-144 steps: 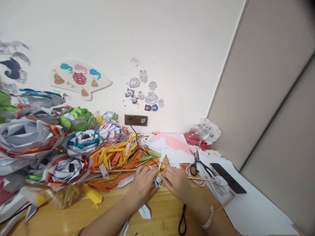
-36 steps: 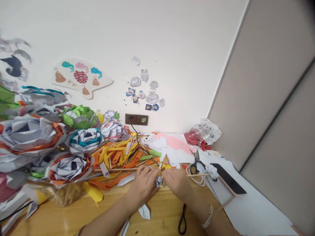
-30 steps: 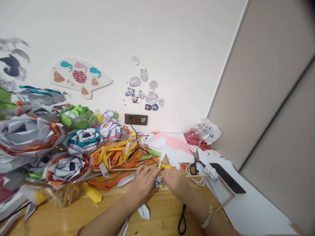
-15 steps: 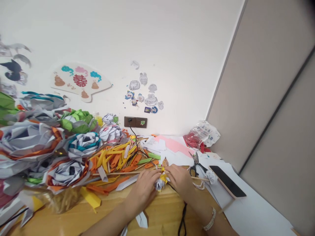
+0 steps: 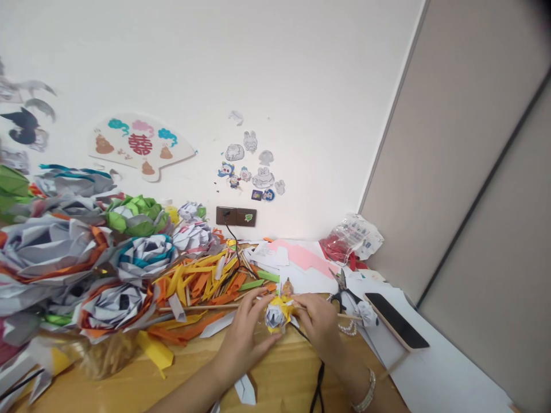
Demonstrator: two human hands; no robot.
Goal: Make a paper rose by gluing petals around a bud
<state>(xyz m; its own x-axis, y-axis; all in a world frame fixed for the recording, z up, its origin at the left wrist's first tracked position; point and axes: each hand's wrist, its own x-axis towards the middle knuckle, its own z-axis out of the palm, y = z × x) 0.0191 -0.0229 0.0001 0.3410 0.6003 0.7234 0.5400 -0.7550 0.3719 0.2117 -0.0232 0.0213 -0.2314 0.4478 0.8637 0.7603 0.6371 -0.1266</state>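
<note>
home craft corner, wooden table (image 5: 279,384) crowded with paper flowers (image 5: 116,307), scissors (image 5: 341,287), playful stickers on white wall (image 5: 262,176)

Even, fairly bright indoor light fills the room as I work, palest on the wall (image 5: 318,115) above the socket (image 5: 236,216). To the right of the socket, the panel (image 5: 473,115) sits duller and grayer, with a dark blur in the top corner beyond it. Soft highlights mark the desk (image 5: 284,378) below the socket; the lamp itself is out of view. Small glints show on the plastic bag (image 5: 353,238) right of the socket. Fine print and folds look soft, and the picture appears stretched toward its edges.
</note>
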